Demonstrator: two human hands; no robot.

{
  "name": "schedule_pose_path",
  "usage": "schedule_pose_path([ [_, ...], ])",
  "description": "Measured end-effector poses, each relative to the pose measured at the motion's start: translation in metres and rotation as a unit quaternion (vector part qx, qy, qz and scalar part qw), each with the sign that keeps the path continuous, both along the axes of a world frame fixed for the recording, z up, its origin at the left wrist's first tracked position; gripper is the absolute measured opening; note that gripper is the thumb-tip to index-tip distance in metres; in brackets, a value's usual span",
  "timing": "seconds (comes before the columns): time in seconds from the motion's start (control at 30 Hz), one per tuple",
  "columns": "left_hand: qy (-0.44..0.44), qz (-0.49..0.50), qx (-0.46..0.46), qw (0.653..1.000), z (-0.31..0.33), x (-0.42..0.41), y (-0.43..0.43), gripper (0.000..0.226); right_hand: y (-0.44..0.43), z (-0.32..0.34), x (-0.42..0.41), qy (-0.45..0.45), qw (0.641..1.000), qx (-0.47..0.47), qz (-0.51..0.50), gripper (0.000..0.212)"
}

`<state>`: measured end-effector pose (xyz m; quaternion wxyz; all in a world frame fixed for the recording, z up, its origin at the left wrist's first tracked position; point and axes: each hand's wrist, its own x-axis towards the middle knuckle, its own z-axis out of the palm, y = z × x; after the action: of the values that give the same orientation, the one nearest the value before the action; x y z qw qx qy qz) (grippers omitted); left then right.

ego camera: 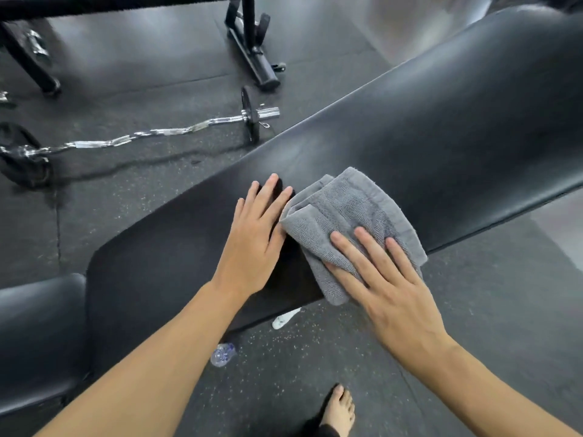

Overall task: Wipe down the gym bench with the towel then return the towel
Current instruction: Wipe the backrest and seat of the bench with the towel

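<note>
A long black padded gym bench (441,134) runs from the lower left to the upper right. A folded grey towel (344,209) lies on its near edge. My right hand (388,285) presses flat on the towel's near part, fingers spread. My left hand (255,238) rests flat on the bare bench pad just left of the towel, its fingers touching the towel's edge. Neither hand is curled around anything.
A second black seat pad (38,335) sits at the lower left. A curl barbell with plates (151,137) lies on the rubber floor behind the bench, next to a black rack frame (252,52). A plastic bottle (222,354) and my bare foot (337,411) are below the bench.
</note>
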<state>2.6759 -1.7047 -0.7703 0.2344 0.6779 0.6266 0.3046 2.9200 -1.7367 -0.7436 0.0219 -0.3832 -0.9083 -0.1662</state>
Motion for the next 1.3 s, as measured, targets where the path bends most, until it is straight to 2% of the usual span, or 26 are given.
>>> schedule_pose_path([
  [0.2,0.033,0.038,0.018,0.999,0.035,0.075,0.063,0.054,0.044,0.053,0.081,0.068,0.996,-0.023,-0.060,0.062],
  [0.37,0.056,0.069,0.009,0.996,0.059,0.118,0.103,0.062,0.089,0.093,0.109,0.106,0.987,-0.012,-0.118,0.049],
  [0.47,0.054,0.060,-0.003,0.997,0.069,0.127,0.114,0.064,0.131,0.121,0.126,0.165,0.965,-0.027,-0.202,0.048],
  [0.6,0.045,0.042,-0.042,0.997,0.083,0.128,0.122,0.062,0.200,0.162,0.145,0.187,0.943,-0.031,-0.275,0.037],
  [0.7,0.040,0.035,-0.074,0.996,0.099,0.129,0.129,0.060,0.262,0.191,0.148,0.268,0.893,-0.125,-0.340,0.037],
  [0.77,0.027,0.026,-0.084,0.996,0.115,0.133,0.134,0.059,0.291,0.200,0.144,0.295,0.875,-0.188,-0.334,0.037],
  [0.87,0.002,0.024,-0.085,0.996,0.147,0.144,0.145,0.057,0.291,0.201,0.146,0.285,0.888,-0.211,-0.291,0.043],
  [1.0,0.025,0.013,-0.059,0.998,0.193,0.156,0.166,0.057,0.243,0.193,0.169,0.306,0.897,-0.193,-0.255,0.049],
  [1.13,0.061,0.001,-0.033,0.998,0.238,0.164,0.177,0.053,0.189,0.188,0.163,0.200,0.939,-0.148,-0.237,0.052],
  [1.2,0.019,0.001,-0.078,0.997,0.259,0.173,0.180,0.046,0.174,0.196,0.153,0.239,0.935,-0.160,-0.208,0.046],
  [1.27,-0.111,0.011,-0.181,0.977,0.280,0.186,0.181,0.047,0.165,0.217,0.137,0.341,0.903,-0.180,-0.187,0.049],
  [1.3,-0.188,0.013,-0.234,0.954,0.291,0.192,0.180,0.052,0.161,0.229,0.129,0.378,0.890,-0.185,-0.176,0.052],
])
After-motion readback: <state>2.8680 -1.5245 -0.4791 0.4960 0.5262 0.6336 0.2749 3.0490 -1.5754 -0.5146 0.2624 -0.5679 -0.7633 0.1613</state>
